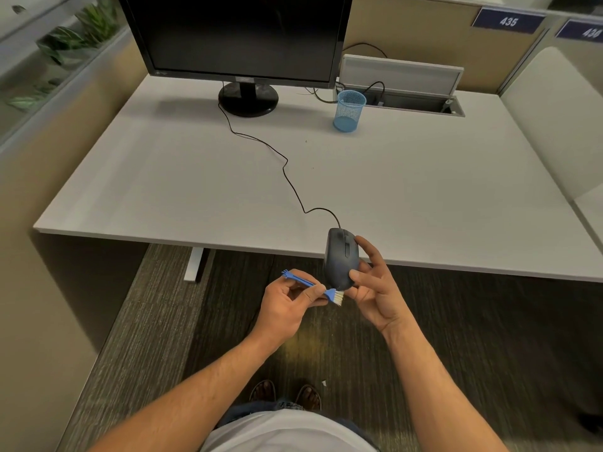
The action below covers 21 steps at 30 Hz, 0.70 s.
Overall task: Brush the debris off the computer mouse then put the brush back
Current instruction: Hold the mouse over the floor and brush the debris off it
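My right hand (375,288) grips a dark wired computer mouse (341,257), lifted off the white desk (424,190) and held just past its front edge, buttons facing me. My left hand (287,305) pinches a small blue brush (310,285) by its thin handle. The brush's pale bristles (339,296) point right and sit at the mouse's lower end, touching or nearly touching it. The mouse cable (287,171) trails back across the desk to the monitor. A blue mesh pen cup (349,110) stands upright at the back of the desk.
A black monitor (238,37) stands at the back left. An open cable hatch (411,102) lies behind the cup. Partition walls close in both sides. Carpet lies below the desk edge, with my feet (287,393) and a small white scrap (324,382) on it.
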{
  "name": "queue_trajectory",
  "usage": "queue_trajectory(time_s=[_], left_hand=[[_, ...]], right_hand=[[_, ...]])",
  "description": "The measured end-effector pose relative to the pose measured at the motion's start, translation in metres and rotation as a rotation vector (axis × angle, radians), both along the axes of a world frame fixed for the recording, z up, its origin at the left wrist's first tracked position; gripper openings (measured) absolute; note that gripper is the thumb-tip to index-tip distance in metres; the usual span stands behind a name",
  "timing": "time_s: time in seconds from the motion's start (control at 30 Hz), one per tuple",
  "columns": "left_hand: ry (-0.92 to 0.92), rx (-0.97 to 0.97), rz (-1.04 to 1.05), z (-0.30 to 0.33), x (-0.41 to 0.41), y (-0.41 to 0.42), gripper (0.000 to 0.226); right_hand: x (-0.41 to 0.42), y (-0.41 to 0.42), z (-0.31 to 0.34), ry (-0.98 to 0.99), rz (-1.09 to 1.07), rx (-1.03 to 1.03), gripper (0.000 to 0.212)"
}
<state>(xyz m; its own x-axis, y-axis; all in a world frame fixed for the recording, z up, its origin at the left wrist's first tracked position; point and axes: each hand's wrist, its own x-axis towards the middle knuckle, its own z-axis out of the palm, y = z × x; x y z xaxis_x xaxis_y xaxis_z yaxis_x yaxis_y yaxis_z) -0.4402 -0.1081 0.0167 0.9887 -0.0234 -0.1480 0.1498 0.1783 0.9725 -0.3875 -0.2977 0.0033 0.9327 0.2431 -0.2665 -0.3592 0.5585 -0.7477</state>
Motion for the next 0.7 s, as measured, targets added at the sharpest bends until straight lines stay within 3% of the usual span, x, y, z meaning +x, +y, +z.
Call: queue_trajectory(time_s=[0.7], left_hand=[[-0.084,-0.113,0.202,0.019,0.056,0.034,0.017]], right_hand=[[-0.010,0.001,-0.001,-0.030,0.158,0.036,0.080]])
